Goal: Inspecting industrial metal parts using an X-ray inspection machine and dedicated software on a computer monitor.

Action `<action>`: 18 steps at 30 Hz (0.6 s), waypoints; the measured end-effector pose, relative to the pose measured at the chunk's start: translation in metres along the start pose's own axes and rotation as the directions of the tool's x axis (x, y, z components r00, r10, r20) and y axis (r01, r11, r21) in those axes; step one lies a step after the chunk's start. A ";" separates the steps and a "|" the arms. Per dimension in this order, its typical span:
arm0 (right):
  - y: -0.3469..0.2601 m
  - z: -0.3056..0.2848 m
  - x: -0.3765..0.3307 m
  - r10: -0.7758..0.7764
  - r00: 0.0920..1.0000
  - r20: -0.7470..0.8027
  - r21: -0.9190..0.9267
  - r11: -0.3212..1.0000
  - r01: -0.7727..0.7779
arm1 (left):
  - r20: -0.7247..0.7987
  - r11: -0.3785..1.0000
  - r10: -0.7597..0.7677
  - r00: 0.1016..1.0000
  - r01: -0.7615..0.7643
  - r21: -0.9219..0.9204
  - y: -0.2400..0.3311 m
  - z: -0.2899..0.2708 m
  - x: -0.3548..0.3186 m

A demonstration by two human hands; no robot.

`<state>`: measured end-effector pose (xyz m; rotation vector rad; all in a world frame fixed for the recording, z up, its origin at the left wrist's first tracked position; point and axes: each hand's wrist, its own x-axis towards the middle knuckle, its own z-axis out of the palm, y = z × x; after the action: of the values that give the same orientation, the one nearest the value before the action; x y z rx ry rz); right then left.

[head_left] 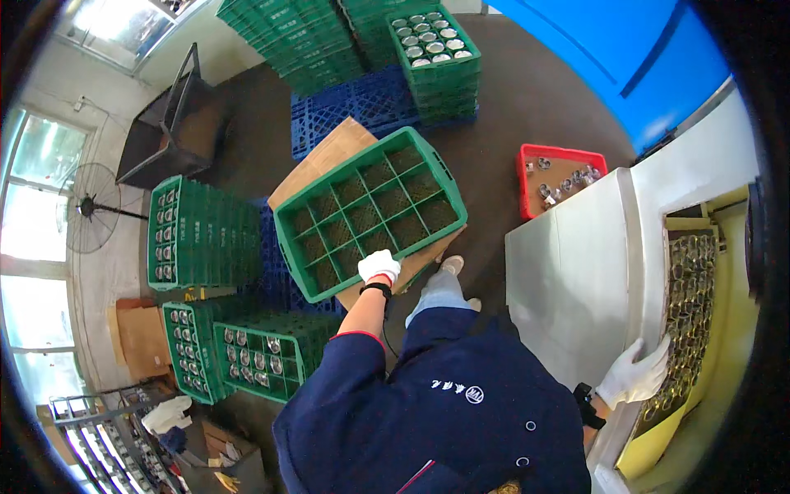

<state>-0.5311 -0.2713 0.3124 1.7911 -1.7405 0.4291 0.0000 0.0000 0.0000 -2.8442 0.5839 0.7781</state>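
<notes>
My left hand [380,265], in a white glove, is closed on the near rim of a green divided crate [290,247]. The crate's compartments hold nothing, and it sits tilted over a sheet of brown cardboard [317,156]. Off to the right, my right hand [635,375], also gloved in white, reaches to the edge of a panel packed with rows of metal rings [690,305]. Its fingers are stretched out at the nearest rings; whether they press on them I cannot tell.
Filled green crates stand stacked at the left [206,235] and the back [444,82], near blue pallets [354,103]. A red bin [527,185] with loose metal parts lies beside the white cabinet [568,255]. A black cart [173,140] and a fan [89,206] are far left.
</notes>
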 end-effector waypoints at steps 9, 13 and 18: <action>-0.004 -0.011 0.009 0.067 0.997 0.030 -0.018 0.998 -0.066 | 0.348 0.962 0.263 0.900 -0.272 -0.024 0.012 -0.056 0.059; -0.011 -0.015 0.014 0.122 0.991 0.053 -0.067 0.991 -0.118 | 0.581 0.853 0.378 0.721 -0.515 0.084 0.035 -0.108 0.103; -0.090 -0.043 -0.016 0.211 0.977 -0.011 -0.012 0.977 -0.211 | 0.733 0.803 0.586 0.346 -0.373 -0.466 0.143 -0.254 0.232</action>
<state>-0.4365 -0.2359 0.3184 1.5980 -1.9305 0.5116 0.2436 -0.2659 0.0946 -1.8928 1.1988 2.2835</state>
